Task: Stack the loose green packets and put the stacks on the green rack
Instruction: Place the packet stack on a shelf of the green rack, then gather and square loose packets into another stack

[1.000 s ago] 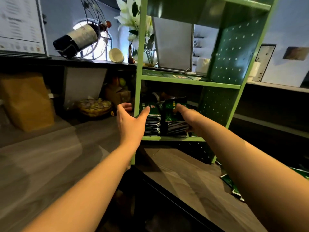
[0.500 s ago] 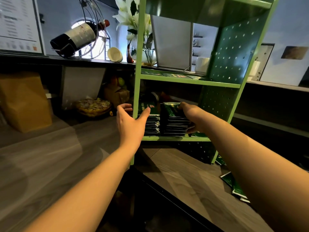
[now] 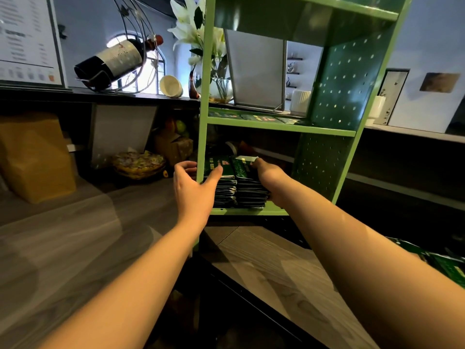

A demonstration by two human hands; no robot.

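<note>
Steadying two packet stacks [image 3: 236, 187] on green rack [image 3: 280, 127]: both hands [image 3: 195, 190].

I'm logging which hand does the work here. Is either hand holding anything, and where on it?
The right hand holds the right packet stack by its right side. The left hand is open, its thumb touching the left stack.

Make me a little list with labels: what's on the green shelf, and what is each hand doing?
rack: green rack, perforated side panel
lower shelf: two stacks of green packets side by side, left stack, right stack
left hand: open, thumb touching the left stack, fingers outside the rack's post
right hand: grips the right stack from its right side
loose packets: on the counter at far right
behind: wine bottle, lilies in a vase
</note>
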